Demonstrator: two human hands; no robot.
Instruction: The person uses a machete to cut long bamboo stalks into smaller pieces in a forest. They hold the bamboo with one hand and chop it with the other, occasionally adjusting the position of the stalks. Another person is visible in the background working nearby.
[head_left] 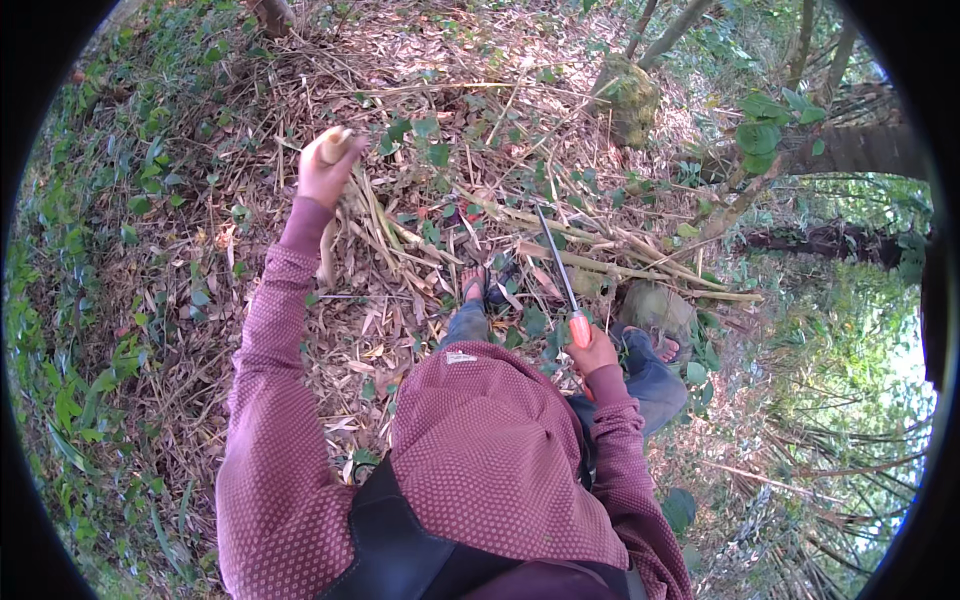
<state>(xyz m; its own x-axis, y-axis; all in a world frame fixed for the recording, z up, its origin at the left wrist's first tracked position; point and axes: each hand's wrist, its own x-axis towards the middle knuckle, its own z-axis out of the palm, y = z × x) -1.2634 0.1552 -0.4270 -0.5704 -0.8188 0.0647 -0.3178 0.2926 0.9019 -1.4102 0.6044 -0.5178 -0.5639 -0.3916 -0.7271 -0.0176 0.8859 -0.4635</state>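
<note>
Right now you are standing on leaf litter (pixel 200 260) strewn with dry bamboo husks, your left hand (pixel 322 172) reaching out with its fingers clamped around a pale cut bamboo shoot (pixel 334 143), held up clear of the ground. Meanwhile your right hand (pixel 594 350) is gripping the orange handle of a long knife (pixel 556 262), blade pointing away over your sandalled foot (pixel 474 285). Judging by this, you are mid-trim, and any stroke is calling for the blade kept well apart from those fingers.
</note>
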